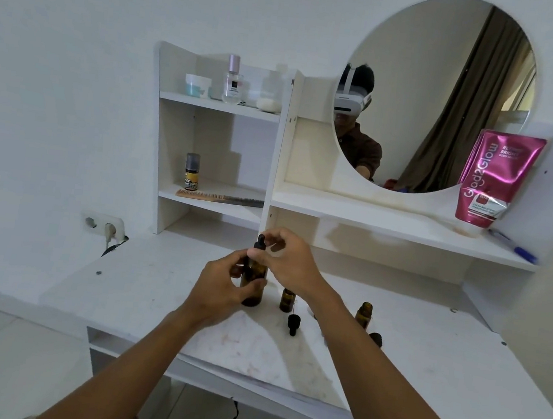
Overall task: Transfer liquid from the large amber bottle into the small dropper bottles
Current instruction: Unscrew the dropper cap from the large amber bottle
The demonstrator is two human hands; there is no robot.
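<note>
The large amber bottle (254,281) stands upright on the white desk (423,364). My left hand (225,284) grips its body from the left. My right hand (288,262) pinches the black dropper cap (260,242) on the bottle's neck. Two small amber dropper bottles stand uncapped to the right, one (287,300) beside the large bottle and one (364,314) past my right forearm. A loose black dropper cap (293,324) lies on the desk in front of them. Another dark bottle or cap (376,338) shows partly behind my right forearm.
A white shelf unit (219,154) behind the desk holds jars, a small bottle and a comb (219,198). A round mirror (436,93), a pink pouch (495,179) and a blue pen (513,246) are on the right ledge. A wall socket with a cable (107,226) is at left.
</note>
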